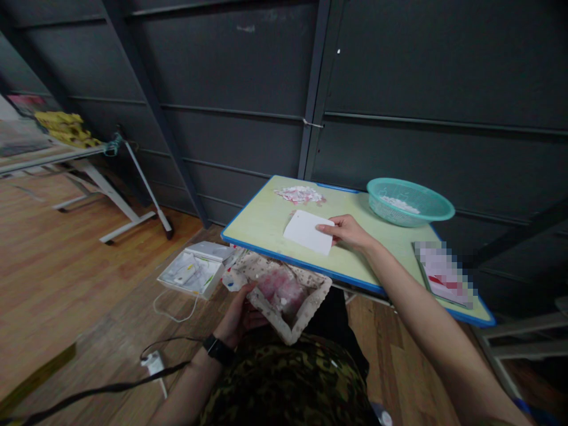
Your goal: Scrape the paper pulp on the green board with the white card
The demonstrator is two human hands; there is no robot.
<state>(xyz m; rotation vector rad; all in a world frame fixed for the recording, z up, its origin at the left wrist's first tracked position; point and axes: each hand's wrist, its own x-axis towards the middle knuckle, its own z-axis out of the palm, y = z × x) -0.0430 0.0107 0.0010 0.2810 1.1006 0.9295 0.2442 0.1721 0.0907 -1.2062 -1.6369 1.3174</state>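
My left hand (248,305) grips the near left side of a stained, whitish open box (306,310), held tilted below the table's front edge. Pink and white powdery residue coats the inside of the box. Over the table, my right hand (348,231) pinches a white card (307,232) by its right edge, thumb on top. Beyond the card, a heap of small white and pink flakes (299,194) lies on the yellow-green tabletop (260,216). Whether the card touches the tabletop I cannot tell.
A teal plastic basket (410,201) with white bits inside stands at the table's back right. Nearer lies a flat, partly blurred item (444,275). On the floor at left are an open white box (195,269), cables and a power strip (154,364). A dark panelled wall (239,77) rises behind.
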